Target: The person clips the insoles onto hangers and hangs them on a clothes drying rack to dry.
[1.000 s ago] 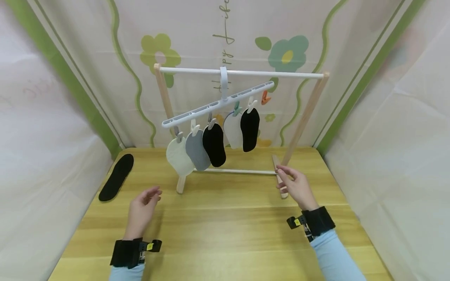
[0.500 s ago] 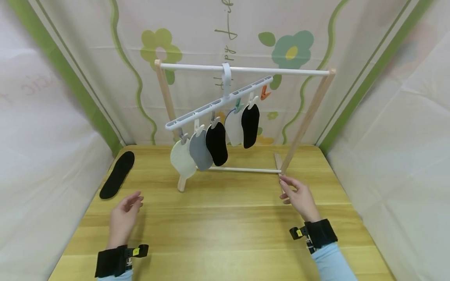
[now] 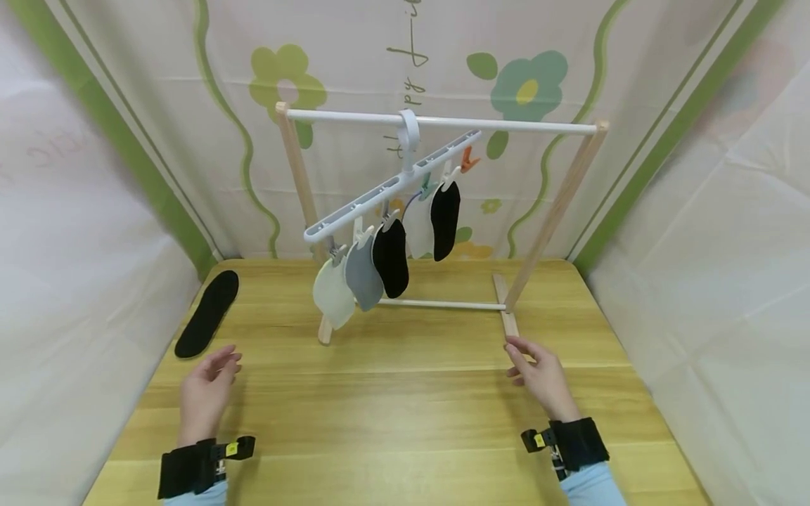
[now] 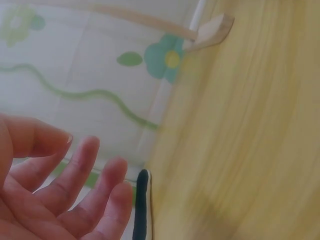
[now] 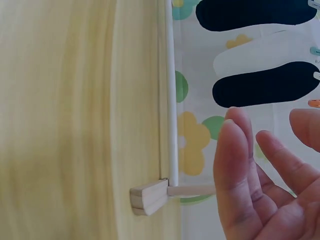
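Observation:
My left hand (image 3: 205, 393) hovers over the table at the left with loosely bent fingers and nothing in them. Just beyond it lies a black insole (image 3: 207, 314), also visible in the left wrist view. My right hand (image 3: 541, 372) is empty too, its fingers relaxed close to the rack's right foot (image 3: 510, 325). A pale blue clip hanger (image 3: 392, 187) hangs tilted from the rack's top rod. Clipped along it are a pale green insole (image 3: 333, 294), a grey insole (image 3: 364, 274), a black insole (image 3: 391, 258), a white insole (image 3: 418, 226) and another black insole (image 3: 446, 221).
The wooden rack with white rods (image 3: 506, 125) stands at the back of the wood-grain table (image 3: 405, 422). An orange clip (image 3: 469, 160) hangs at the hanger's right end, holding nothing. Printed fabric walls (image 3: 709, 246) enclose the table on the left, back and right.
My left hand has drawn left and a little down, closer to the loose insole. The right hand has shifted slightly down. The hanger has turned a little, its left end coming nearer.

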Available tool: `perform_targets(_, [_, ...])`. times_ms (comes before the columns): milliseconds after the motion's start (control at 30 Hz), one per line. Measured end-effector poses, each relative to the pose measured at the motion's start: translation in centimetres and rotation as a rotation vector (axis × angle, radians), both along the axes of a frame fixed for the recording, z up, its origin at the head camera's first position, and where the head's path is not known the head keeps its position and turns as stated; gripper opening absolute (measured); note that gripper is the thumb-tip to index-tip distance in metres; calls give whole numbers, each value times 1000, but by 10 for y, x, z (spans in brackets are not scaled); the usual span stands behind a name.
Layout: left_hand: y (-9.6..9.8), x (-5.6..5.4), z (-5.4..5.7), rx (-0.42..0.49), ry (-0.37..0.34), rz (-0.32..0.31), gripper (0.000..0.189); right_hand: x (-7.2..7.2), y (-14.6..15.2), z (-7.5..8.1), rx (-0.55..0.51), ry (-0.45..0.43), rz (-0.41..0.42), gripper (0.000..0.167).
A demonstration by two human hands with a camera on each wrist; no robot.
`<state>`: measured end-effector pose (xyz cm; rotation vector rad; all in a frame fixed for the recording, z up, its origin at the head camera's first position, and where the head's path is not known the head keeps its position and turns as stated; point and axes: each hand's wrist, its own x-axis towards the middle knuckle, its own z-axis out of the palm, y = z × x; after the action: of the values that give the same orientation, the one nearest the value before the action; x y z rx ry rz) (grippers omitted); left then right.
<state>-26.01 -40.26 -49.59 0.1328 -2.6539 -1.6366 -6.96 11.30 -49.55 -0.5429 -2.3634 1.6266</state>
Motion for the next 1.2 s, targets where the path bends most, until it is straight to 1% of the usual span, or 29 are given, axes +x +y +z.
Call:
perform_targets(167, [-7,-12,-2,-42,-3,-16,40,6,-2,-3,-5,-17,-19,45])
perform_targets(233, [-10,-19,-1,-58,6,-28,40,7,-3,-5,-7,-24,-28,45])
perform_targets(367, [-15,-36,3,-97,45,-62,40,12,-2,-11,-14,-41,-42,45])
perform_targets(467, [-18,-50,8,-134,63,-88,42,16,-2,-15,-20,-50,-50,45])
perform_targets(600, [-22,-70,13,-192,61,-114,46,24,-2,-18,-28,-69,-64,45])
perform_targets(767, [-30,-101,12,-244,57,-116,46,32,0,-18,-25,-95,-80,43])
perform_targets(867, [-37,-119,9,-252,33,-100,46,34,4,-17,-33,-96,-80,43])
perform_targets(967, [-44,-135,6,-250,-25,-70,47,35,6,-16,-49,-100,-78,42])
perform_targets(1033, [-47,-143,5,-259,-81,-54,49,36,8,-15,-56,-105,-75,43])
perform_targets(1067, [-48,-147,4,-267,-97,-54,50,36,9,-14,-57,-107,-74,43])
perform_targets(1133, [-49,-153,2,-307,-99,-73,50,36,10,-13,-60,-115,-71,43])
perform_targets(1200, [-50,-159,-1,-388,-70,-117,50,36,12,-12,-61,-123,-71,43])
